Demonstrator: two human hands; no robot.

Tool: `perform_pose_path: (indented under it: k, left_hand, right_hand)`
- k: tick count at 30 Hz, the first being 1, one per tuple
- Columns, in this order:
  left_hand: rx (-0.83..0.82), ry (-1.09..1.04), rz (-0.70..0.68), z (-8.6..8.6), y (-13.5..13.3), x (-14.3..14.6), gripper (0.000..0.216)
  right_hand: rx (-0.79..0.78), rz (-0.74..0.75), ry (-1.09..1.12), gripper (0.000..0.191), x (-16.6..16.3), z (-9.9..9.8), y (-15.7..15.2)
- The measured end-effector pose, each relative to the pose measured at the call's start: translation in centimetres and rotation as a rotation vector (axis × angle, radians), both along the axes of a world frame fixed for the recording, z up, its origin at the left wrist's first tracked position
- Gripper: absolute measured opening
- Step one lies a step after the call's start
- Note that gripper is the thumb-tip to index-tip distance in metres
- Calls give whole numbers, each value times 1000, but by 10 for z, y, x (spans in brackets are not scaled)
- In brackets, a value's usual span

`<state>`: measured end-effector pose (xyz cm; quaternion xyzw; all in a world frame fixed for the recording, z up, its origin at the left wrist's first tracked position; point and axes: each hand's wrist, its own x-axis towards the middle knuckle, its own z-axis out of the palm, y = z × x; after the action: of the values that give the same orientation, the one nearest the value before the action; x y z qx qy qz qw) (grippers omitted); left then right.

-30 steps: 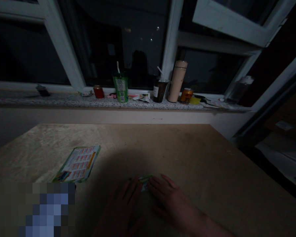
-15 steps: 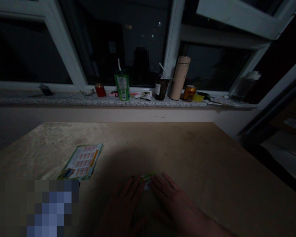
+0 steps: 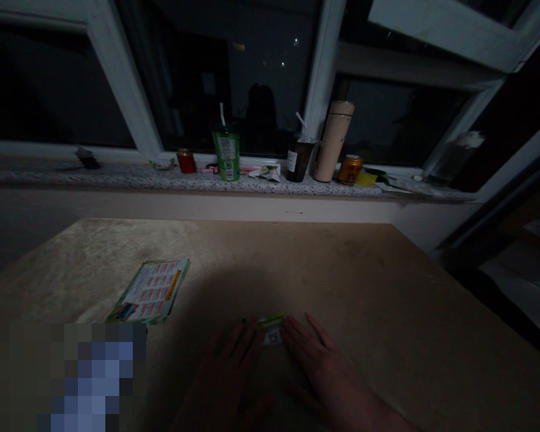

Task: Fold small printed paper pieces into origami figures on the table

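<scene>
Between my hands, on the dim tabletop, lies a small piece of printed paper (image 3: 272, 337) with a green upper edge and what looks like a square code. My left hand (image 3: 229, 363) is stretched flat, its fingertips over the paper's left part. From the other side my right hand (image 3: 317, 360) lies with fingers extended, their tips at the paper's right end. Both hands cover part of the paper, and shadow blurs the left one. Farther left rests a printed sheet or stack of sheets (image 3: 150, 292) with a green border and red print.
On the stone windowsill (image 3: 252, 187) stand a green cup (image 3: 227, 155), a dark cup (image 3: 298, 161), a pink flask (image 3: 335, 141), an orange can (image 3: 350, 170) and a red jar (image 3: 186, 161). The wooden table (image 3: 355, 282) spreads below. A pixelated patch covers the lower left.
My right hand has slid a little to the right along the paper, uncovering more of its printed code. My left hand stays in about the same place. The view has shifted slightly.
</scene>
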<state>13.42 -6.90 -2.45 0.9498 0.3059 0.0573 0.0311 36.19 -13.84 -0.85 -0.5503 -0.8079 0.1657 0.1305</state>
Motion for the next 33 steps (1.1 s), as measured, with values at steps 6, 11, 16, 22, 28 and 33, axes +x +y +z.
perform_pose_path:
  k: [6,11,16,22,28,33]
  left_hand:
    - [9,-4,-4,-4,2,0,73]
    - [-32,17,2,-2,2,1,75]
    - [-85,12,27,2,1,1,75]
    - [-150,-9,-7,11,5,-4,75]
    - [-191,-19,6,12,6,-6,80]
    - [-236,-27,1,15,6,-8,81]
  right_hand:
    - [10,29,-26,67,3,0,-1]
    - [55,-1,-32,63,4,-1,-3]
    - [129,12,-80,50,6,2,-6]
    - [222,-22,-75,39,-3,6,-1]
    - [219,7,-34,48,-10,-1,9]
    - [73,110,-9,63,-2,-5,11]
